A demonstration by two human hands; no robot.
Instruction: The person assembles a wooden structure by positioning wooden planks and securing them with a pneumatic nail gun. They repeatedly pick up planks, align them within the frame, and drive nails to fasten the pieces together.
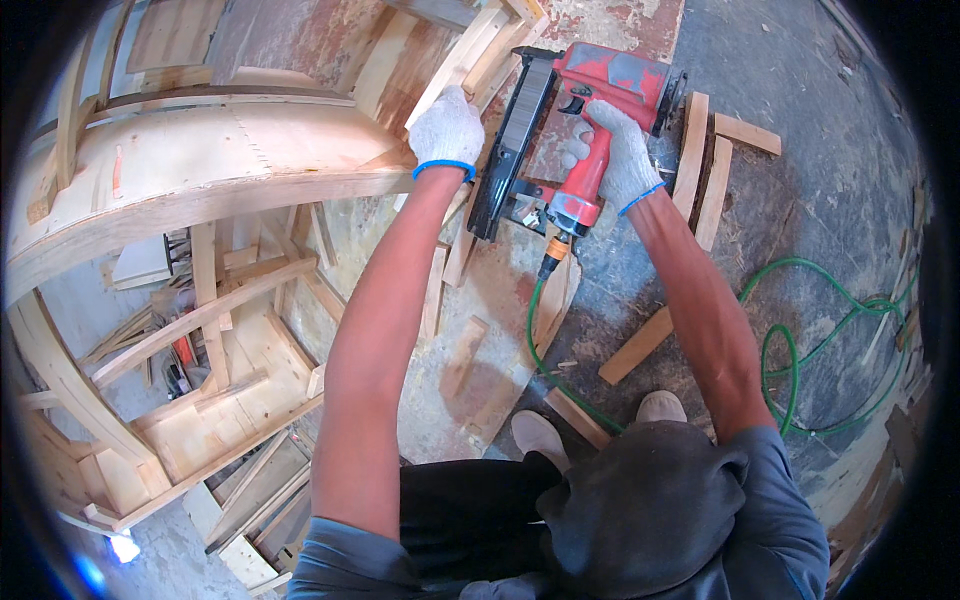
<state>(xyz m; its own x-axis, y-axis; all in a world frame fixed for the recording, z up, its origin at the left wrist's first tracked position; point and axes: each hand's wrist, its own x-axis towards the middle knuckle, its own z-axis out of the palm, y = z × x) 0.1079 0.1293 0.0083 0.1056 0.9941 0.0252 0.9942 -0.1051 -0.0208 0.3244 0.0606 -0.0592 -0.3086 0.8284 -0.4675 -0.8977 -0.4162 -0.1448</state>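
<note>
In a white knit glove with a blue cuff, my right hand point(621, 155) is closed round the handle of a red pneumatic nail gun point(615, 80). The gun's long black magazine point(513, 145) points toward me, and its nose reaches the wooden strips at the top. My left hand point(447, 132), gloved the same way, is closed on a pale wooden strip point(462, 62) at the end of a curved wooden frame point(230, 205). Its fingertips are mostly hidden. A green air hose point(533, 310) joins the gun's handle through an orange-brass fitting point(556, 248).
Another open wooden frame point(190, 400) stands at the left, with loose strips around it. Short wood pieces point(692, 150) lie on the grey floor right of the gun, and a wood block point(637, 345) lies near my feet. The hose coils point(790, 370) at the right.
</note>
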